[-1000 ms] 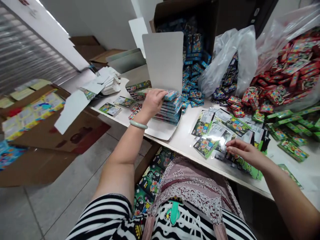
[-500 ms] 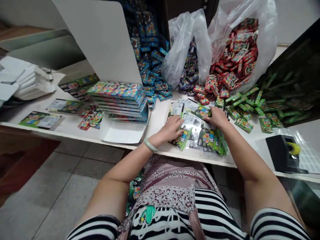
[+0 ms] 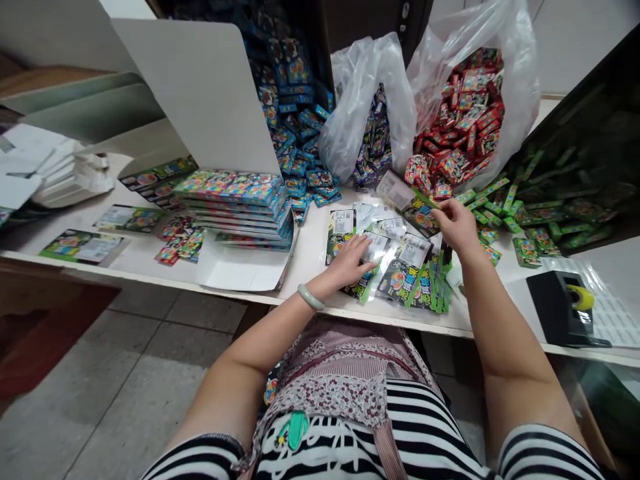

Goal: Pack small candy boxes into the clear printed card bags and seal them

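My left hand [image 3: 351,261] lies with its fingers spread on a layer of printed black-and-green packets [image 3: 400,277] in clear plastic. My right hand [image 3: 455,227] pinches the corner of one packet [image 3: 419,210], which is tilted up off the others at the back of the layer. Its pale label end points away to the left. The packets overlap near the table's front edge, and several are fanned out on the right side. My left palm hides part of those beneath it.
An open white carton [image 3: 240,263] holds a stack of colourful flat boxes [image 3: 230,187] on the left. Small blue boxes [image 3: 300,147], a bag of purple boxes [image 3: 375,140], a bag of red boxes [image 3: 470,120] and green boxes [image 3: 525,207] line the back. A tape dispenser [image 3: 560,307] stands right.
My right hand has moved a little right and up, lifting one packet's edge away from the layer. My left hand stays on the packets, its fingers now flatter.
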Tool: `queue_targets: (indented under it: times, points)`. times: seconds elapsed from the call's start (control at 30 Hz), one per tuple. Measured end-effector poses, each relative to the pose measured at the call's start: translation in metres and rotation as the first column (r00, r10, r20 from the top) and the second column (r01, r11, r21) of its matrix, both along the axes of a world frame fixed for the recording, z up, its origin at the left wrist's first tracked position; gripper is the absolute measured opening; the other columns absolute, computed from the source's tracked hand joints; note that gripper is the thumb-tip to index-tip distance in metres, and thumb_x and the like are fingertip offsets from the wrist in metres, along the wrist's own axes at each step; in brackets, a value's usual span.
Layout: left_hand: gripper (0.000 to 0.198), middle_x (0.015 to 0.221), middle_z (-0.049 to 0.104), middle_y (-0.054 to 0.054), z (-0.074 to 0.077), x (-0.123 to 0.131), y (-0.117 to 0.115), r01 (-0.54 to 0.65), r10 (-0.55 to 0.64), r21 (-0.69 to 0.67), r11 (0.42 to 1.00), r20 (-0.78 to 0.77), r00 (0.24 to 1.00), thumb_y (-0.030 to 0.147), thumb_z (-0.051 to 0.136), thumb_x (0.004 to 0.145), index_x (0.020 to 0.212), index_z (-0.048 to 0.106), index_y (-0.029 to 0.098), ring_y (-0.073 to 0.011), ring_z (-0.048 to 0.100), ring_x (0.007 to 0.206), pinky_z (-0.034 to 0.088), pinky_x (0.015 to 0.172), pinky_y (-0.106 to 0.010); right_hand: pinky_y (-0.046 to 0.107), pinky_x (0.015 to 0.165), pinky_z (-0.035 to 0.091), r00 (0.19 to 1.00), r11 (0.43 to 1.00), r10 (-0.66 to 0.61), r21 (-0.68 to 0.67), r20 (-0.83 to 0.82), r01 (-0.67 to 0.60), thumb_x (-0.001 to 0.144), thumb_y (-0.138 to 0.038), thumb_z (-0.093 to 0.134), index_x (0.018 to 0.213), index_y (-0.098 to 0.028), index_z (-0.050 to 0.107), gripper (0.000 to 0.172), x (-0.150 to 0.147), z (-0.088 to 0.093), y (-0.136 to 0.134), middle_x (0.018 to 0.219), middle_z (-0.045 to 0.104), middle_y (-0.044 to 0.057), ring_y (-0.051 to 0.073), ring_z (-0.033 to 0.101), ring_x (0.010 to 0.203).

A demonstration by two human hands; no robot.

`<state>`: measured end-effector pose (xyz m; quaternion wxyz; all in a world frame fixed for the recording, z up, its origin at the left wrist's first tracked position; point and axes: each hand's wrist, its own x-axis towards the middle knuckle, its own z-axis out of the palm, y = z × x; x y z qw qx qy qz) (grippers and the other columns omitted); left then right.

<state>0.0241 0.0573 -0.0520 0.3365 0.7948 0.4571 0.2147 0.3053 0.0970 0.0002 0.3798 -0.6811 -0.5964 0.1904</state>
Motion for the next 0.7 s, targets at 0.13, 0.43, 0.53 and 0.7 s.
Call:
queue_targets:
  times: [0.13, 0.43, 0.53, 0.7]
  points:
    - [0.050, 0.144, 0.057, -0.016, 0.013, 0.024, -0.003, -0.126, 0.229, -0.219, 0.968, 0.555, 0.800, 0.048, 0.055, 0.096, 0.139, 0.047, 0.021, -0.0264, 0.054, 0.135, 0.045, 0.111, -0.045, 0.031, 0.067, 0.049, 0.923, 0.996, 0.066, 0.075, -0.378, -0.041, 0.080, -0.047, 0.058, 0.085, -0.026, 0.048, 0.024, -0.031, -0.005, -0.048, 0.080, 0.060, 0.000, 0.019, 0.059, 0.073]
    - [0.018, 0.095, 0.071, -0.004, 0.060, -0.012, -0.034, -0.212, 0.192, -0.008, 0.977, 0.457, 0.868, 0.034, 0.055, 0.094, 0.098, 0.064, 0.019, -0.0169, 0.066, 0.092, 0.053, 0.087, -0.030, 0.033, 0.067, 0.050, 0.929, 0.874, 0.346, 0.315, 0.130, -0.369, 0.095, -0.032, 0.057, 0.085, -0.024, 0.067, 0.016, -0.067, 0.016, -0.132, 0.077, 0.072, 0.004, 0.019, 0.066, 0.071]
    - [0.018, 0.095, 0.072, -0.005, 0.074, -0.018, -0.047, -0.007, -0.017, 0.090, 0.996, 0.263, 0.965, 0.028, 0.051, 0.096, 0.101, 0.066, 0.019, -0.0167, 0.067, 0.088, 0.053, 0.081, -0.029, 0.039, 0.084, 0.053, 0.930, 0.806, 0.292, 0.466, 0.225, -0.365, 0.094, -0.028, 0.061, 0.101, -0.023, 0.069, 0.012, -0.064, 0.036, -0.126, 0.096, 0.076, 0.008, 0.023, 0.070, 0.092]
    - [0.022, 0.095, 0.073, -0.007, 0.082, -0.017, -0.054, 0.020, -0.037, 0.269, 0.963, 0.056, 0.998, 0.022, 0.045, 0.097, 0.105, 0.065, 0.018, -0.0184, 0.069, 0.084, 0.052, 0.076, -0.028, 0.040, 0.080, 0.054, 0.948, 0.914, 0.316, 0.285, -0.047, -0.290, 0.087, -0.031, 0.068, 0.097, -0.019, 0.068, 0.015, -0.074, 0.029, -0.102, 0.090, 0.071, 0.007, 0.022, 0.067, 0.084]
